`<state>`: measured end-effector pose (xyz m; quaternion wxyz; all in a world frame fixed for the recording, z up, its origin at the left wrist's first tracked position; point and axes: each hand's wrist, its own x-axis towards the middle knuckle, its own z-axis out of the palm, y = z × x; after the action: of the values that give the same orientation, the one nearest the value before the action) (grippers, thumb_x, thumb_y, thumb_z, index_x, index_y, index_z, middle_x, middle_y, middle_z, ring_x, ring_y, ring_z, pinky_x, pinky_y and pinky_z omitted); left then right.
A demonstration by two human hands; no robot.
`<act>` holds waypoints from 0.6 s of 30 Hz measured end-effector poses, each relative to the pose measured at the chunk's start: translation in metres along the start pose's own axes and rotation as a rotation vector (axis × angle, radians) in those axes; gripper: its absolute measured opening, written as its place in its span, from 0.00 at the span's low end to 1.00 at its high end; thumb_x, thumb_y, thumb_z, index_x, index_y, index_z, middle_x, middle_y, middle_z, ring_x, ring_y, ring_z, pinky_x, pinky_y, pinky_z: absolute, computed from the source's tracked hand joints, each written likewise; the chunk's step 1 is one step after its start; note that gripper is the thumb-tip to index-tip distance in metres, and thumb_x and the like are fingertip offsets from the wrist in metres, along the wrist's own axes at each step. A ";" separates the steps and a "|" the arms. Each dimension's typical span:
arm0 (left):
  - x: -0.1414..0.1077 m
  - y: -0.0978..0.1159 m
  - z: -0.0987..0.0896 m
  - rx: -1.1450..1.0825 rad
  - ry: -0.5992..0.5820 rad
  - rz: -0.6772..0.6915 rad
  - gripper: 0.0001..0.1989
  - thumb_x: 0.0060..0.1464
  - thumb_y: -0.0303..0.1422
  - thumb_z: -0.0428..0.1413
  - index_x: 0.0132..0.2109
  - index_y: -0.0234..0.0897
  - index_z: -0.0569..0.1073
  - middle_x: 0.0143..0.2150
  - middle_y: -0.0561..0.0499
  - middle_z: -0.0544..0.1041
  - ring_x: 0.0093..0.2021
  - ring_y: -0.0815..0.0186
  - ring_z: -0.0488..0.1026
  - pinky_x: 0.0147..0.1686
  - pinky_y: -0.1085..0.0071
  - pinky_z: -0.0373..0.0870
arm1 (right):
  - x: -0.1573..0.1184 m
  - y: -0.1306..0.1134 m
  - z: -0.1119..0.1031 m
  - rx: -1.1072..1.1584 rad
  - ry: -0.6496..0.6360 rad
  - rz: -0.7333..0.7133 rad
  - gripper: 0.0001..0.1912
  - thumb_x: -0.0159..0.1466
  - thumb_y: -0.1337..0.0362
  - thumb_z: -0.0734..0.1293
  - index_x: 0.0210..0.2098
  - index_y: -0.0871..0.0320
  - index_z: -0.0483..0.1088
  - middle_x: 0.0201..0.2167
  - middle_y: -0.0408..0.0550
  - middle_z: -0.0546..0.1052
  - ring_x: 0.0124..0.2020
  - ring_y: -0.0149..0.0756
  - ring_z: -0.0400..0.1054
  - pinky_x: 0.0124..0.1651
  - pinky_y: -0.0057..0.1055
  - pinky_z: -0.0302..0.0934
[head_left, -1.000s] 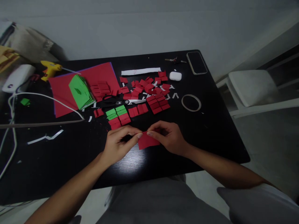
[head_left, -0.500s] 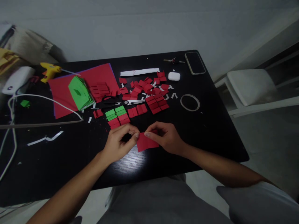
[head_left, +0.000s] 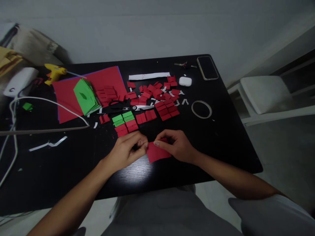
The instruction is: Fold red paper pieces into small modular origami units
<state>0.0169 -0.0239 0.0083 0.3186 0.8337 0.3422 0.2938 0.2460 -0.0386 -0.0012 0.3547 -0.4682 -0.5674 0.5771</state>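
A flat red paper piece (head_left: 157, 154) is pinched along its far edge by both hands, above the front part of the black table. My left hand (head_left: 130, 149) grips its left corner between thumb and curled fingers. Closed on the same edge, farther right, is my right hand (head_left: 174, 145), which covers part of the paper's right side. Just beyond my left hand lie folded red pieces (head_left: 126, 127) and folded green pieces (head_left: 123, 118). A block of red folded pieces (head_left: 167, 109) sits beyond my right hand.
Scissors (head_left: 140, 107) lie among red scraps and white strips. At the left are a green paper stack (head_left: 85, 96), red sheets (head_left: 65, 105), a yellow glue gun (head_left: 54, 72) and a white cable (head_left: 49, 99). A tape ring (head_left: 211, 111), white case (head_left: 185, 81) and phone (head_left: 208, 68) stand right.
The view has shifted slightly. My left fingers have curled closer around the paper's corner, and both hands still grip its far edge.
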 end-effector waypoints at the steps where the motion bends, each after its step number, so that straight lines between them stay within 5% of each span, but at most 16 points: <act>1: 0.000 -0.001 -0.002 0.003 -0.006 -0.006 0.05 0.64 0.27 0.56 0.37 0.36 0.71 0.30 0.54 0.72 0.29 0.72 0.70 0.31 0.77 0.67 | 0.001 0.000 -0.001 0.008 0.003 0.006 0.08 0.62 0.60 0.74 0.34 0.58 0.79 0.27 0.43 0.77 0.28 0.30 0.67 0.32 0.27 0.60; 9: 0.001 -0.004 -0.013 0.032 0.058 -0.029 0.05 0.60 0.23 0.56 0.36 0.36 0.72 0.28 0.56 0.73 0.27 0.73 0.71 0.30 0.78 0.67 | 0.004 0.003 -0.003 0.044 0.038 0.013 0.08 0.62 0.59 0.74 0.33 0.58 0.78 0.28 0.43 0.77 0.28 0.30 0.67 0.32 0.27 0.59; 18: 0.000 0.005 0.011 -0.077 0.061 -0.106 0.02 0.64 0.28 0.58 0.40 0.36 0.75 0.31 0.55 0.75 0.30 0.72 0.73 0.31 0.78 0.69 | 0.002 0.001 0.005 0.131 0.030 0.016 0.07 0.61 0.60 0.75 0.33 0.57 0.78 0.29 0.43 0.78 0.30 0.31 0.70 0.34 0.28 0.63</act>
<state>0.0269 -0.0301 0.0051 0.3550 0.7921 0.3838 0.3150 0.2407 -0.0387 -0.0026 0.3884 -0.4571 -0.5193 0.6088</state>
